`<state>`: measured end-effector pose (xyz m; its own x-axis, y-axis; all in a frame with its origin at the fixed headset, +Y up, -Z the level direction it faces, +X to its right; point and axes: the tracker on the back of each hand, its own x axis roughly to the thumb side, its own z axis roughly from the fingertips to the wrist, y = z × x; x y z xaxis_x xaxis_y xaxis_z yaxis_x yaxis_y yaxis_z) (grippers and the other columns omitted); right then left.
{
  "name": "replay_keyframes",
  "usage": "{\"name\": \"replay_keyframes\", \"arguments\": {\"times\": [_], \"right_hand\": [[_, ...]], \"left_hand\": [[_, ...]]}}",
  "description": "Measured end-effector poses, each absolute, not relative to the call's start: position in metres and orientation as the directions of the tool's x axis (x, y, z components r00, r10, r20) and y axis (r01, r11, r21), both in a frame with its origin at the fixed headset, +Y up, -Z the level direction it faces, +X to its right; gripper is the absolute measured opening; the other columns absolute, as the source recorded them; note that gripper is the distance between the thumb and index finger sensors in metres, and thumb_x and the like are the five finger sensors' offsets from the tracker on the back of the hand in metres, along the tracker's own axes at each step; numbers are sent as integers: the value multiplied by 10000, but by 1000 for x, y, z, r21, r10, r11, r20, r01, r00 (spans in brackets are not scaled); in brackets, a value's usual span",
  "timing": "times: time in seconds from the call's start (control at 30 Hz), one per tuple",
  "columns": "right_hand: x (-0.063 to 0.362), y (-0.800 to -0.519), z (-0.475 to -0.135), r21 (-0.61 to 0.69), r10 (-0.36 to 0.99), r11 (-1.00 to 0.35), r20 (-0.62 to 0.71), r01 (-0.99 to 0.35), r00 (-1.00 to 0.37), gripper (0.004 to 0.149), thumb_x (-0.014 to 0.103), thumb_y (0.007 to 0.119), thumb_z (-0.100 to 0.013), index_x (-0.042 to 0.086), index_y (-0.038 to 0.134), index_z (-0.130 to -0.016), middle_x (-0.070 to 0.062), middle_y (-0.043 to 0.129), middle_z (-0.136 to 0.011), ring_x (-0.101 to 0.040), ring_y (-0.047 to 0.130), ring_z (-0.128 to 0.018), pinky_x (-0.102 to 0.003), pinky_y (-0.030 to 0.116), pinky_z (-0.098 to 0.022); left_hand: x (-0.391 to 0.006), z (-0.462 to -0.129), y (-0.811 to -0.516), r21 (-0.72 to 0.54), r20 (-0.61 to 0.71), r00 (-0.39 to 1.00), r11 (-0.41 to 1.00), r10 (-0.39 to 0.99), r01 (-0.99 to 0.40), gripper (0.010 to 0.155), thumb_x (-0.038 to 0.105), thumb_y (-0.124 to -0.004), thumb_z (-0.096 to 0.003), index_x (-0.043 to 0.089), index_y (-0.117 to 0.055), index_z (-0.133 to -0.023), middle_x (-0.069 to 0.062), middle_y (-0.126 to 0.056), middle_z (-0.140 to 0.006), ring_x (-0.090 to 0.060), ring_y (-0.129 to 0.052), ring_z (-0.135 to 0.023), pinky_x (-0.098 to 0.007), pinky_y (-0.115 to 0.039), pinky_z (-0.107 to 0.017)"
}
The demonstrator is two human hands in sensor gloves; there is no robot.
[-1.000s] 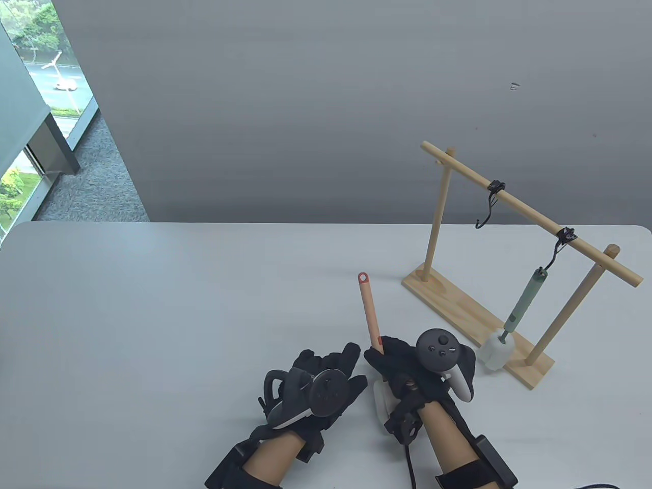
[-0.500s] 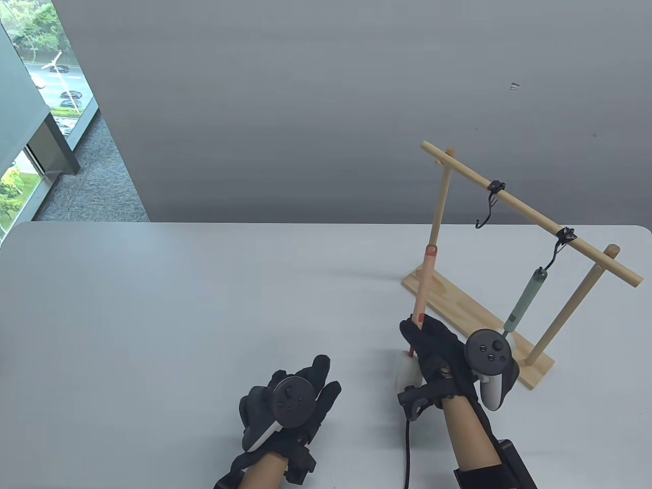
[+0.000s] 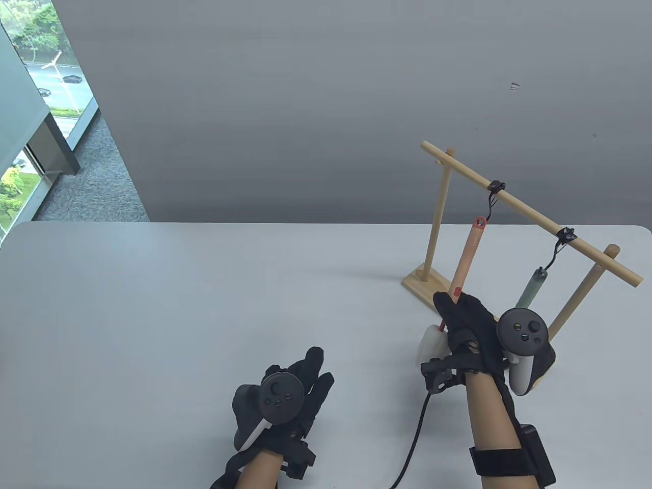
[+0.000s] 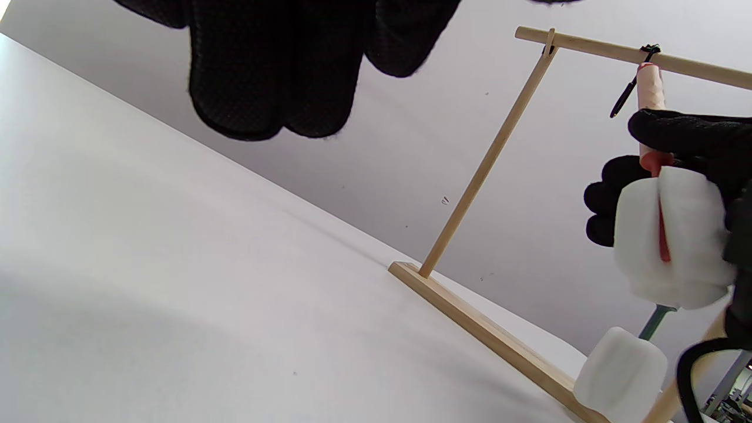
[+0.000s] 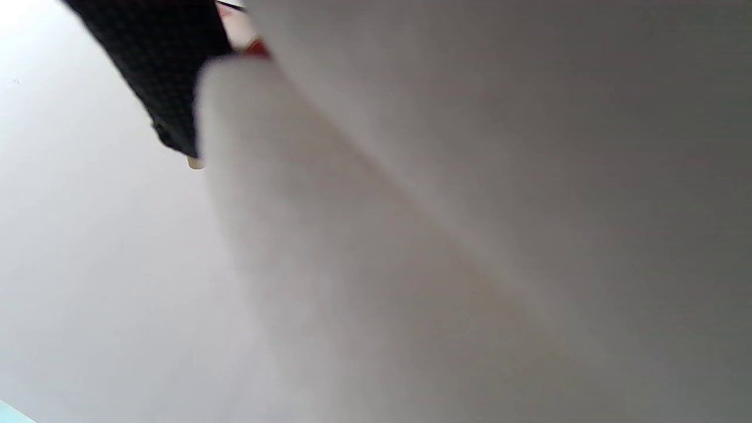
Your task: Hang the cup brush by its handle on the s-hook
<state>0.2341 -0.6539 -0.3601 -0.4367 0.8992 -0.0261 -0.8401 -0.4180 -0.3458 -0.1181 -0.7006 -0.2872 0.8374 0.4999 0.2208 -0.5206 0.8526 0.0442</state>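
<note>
Setting: grey wall behind, pale bench (image 3: 204,305) under everything, window off to the far side. Pretty bare setup tbh.

Rack: wooden rack (image 3: 530,214) stands just beyond the right hand, with two black hooks on its top bar.

Right hand: right hand (image 3: 473,331) grips the cup brush (image 3: 466,260) low on the handle, fingers wrapped just above the white sponge head (image 4: 670,235), which pokes out below the fist. Right wrist view is basically a blur of sponge, no help.

Where the brush is: up off the bench, handle slanting up and away from the hand, red loop end (image 3: 479,222) right at the tip of the free s-hook (image 3: 490,204). Can't tell from either view whether the loop is actually over the hook tip or just beside it.

Left hand: left hand (image 3: 282,397) holds nothing, fingers loosely spread, low by the bench and well off to the side of the working hand.

Neighbour: green brush (image 3: 527,293) already hangs from the other hook, further along the bar.

What could go wrong: imo the big one is letting go before the loop is truly seated, so the brush drops onto the rack base.

Also: the hook looks free to swing, so a nudge from the handle tip could push it away and the loop misses.

Also also: pushing too hard might tip or slide the light rack, since the other hand isn't steadying it.
</note>
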Motion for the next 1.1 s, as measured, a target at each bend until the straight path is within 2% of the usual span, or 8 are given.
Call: {"name": "replay_keyframes", "arguments": {"times": [0.1,0.3,0.4,0.73,1.1], "right_hand": [[235,-651,-361,-346,905,-411,-43,-844,-423,510,420,821,-499,-19,806,-757,-258,740,-907,-545,740,-817,-672,558,-551],[236,-648,-365,-314,851,-520,-115,-794,-512,507,424,824,-498,-15,817,-750,-252,755,-904,-540,755,-812,-669,565,-553],[238,-654,-365,-343,879,-473,-131,-811,-458,511,428,817,-501,-22,821,-744,-262,760,-894,-546,758,-802,-670,569,-545],[243,-669,-363,-319,862,-507,-168,-801,-479,516,428,814,-503,-28,826,-745,-267,770,-887,-549,771,-790,-670,574,-540],[251,-687,-357,-359,870,-488,-132,-795,-475,561,381,806,-507,-70,790,-841,-316,688,-944,-587,710,-820,-689,535,-550]], "left_hand": [[-119,-288,-702,41,215,836,851,505,-524,668,608,-556,-438,262,-683,-995,-126,-937,-891,-365,-996,-734,-614,-608,-674],[-122,-284,-699,45,219,830,844,513,-534,667,606,-556,-438,261,-684,-994,-127,-939,-889,-365,-996,-734,-616,-605,-675],[-122,-284,-699,36,226,823,840,521,-541,671,613,-557,-435,265,-685,-994,-130,-936,-892,-366,-994,-737,-619,-601,-676],[-125,-284,-700,24,213,833,850,511,-527,665,610,-560,-436,266,-696,-990,-135,-941,-887,-372,-996,-732,-624,-593,-677],[-129,-286,-704,9,185,857,871,482,-492,661,604,-563,-437,267,-697,-989,-136,-936,-892,-374,-991,-738,-629,-581,-681]]}}
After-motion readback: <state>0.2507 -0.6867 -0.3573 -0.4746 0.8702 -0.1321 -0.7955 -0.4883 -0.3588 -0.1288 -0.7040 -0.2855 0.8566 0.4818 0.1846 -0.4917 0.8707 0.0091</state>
